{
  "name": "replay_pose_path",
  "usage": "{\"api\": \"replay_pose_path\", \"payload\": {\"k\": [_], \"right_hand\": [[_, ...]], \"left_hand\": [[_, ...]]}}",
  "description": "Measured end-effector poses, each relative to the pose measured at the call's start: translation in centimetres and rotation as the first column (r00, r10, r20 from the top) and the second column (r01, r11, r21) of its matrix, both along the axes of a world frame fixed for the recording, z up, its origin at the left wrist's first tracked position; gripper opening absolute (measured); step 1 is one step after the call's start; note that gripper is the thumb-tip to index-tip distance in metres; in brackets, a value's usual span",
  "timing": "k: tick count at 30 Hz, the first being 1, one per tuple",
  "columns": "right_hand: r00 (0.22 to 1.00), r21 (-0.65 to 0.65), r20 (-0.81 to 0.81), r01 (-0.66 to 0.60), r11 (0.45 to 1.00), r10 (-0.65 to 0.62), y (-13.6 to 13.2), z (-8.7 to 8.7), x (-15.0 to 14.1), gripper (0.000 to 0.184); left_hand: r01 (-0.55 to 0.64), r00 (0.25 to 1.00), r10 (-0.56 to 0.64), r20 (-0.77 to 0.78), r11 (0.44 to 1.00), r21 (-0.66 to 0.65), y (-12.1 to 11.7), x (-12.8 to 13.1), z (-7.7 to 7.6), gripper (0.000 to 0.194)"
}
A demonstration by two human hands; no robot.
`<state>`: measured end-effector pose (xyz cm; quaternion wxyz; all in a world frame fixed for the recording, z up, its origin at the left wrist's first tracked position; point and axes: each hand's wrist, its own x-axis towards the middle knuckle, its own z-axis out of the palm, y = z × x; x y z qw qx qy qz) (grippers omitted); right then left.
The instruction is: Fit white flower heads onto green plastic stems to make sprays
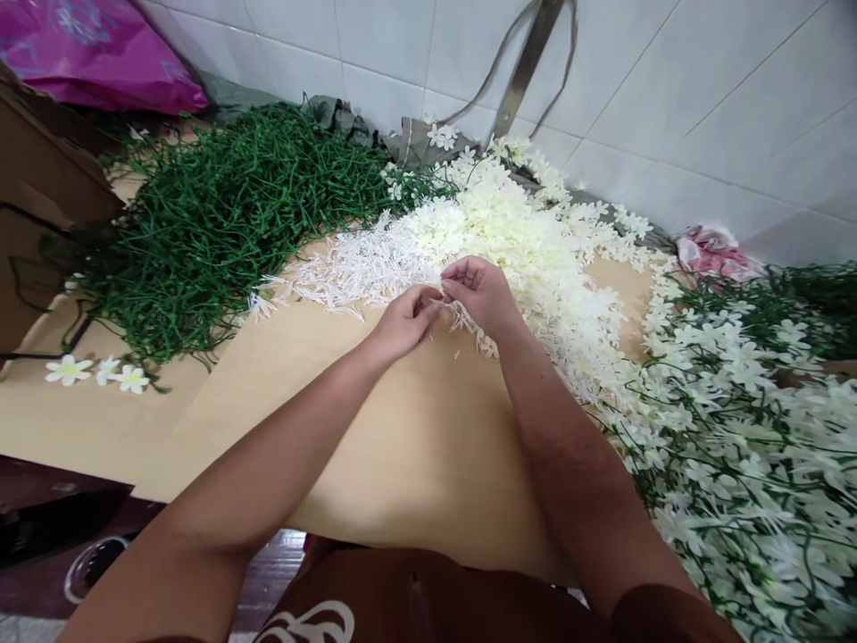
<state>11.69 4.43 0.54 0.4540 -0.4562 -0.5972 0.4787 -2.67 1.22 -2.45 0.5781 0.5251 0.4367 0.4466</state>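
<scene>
My left hand [410,320] and my right hand [480,293] meet over the middle of the table, fingertips almost touching. Both are closed in a pinch, and what lies between the fingers is too small to make out. Just behind them spreads a pile of thin white plastic stamen pieces [365,261], a few of them strewn below my fingers. Cream artificial flower heads [499,219] are heaped behind and to the right of my right hand. A large mound of green plastic stems [247,201] lies to the left.
Assembled white flowers on green stems [750,446] crowd the right side. Three loose flowers [100,373] lie at the left on the brown board [281,393]. A cardboard box [46,205] and a magenta bag [113,62] stand far left. A tiled wall [636,98] closes the back.
</scene>
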Motion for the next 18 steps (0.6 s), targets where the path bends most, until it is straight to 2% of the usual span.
{"api": "replay_pose_path", "payload": {"k": [5, 10, 18], "right_hand": [[0.998, -0.042, -0.040, -0.046, 0.998, 0.044, -0.7, -1.1, -0.5, 0.014], [0.999, 0.007, 0.013, -0.037, 0.999, 0.037, -1.0, -1.3, -1.0, 0.015], [0.995, 0.013, 0.102, -0.007, 1.000, 0.006, -1.1, -1.1, -0.6, 0.012]], "left_hand": [[-0.081, 0.985, 0.097, 0.140, 0.990, -0.119, 0.3, 0.0, 0.8, 0.024], [-0.127, 0.963, 0.157, 0.220, 0.982, -0.143, 0.3, -0.4, 1.1, 0.023], [-0.263, 0.961, 0.271, 0.046, 0.955, -0.136, 0.6, -0.8, 1.2, 0.021]]}}
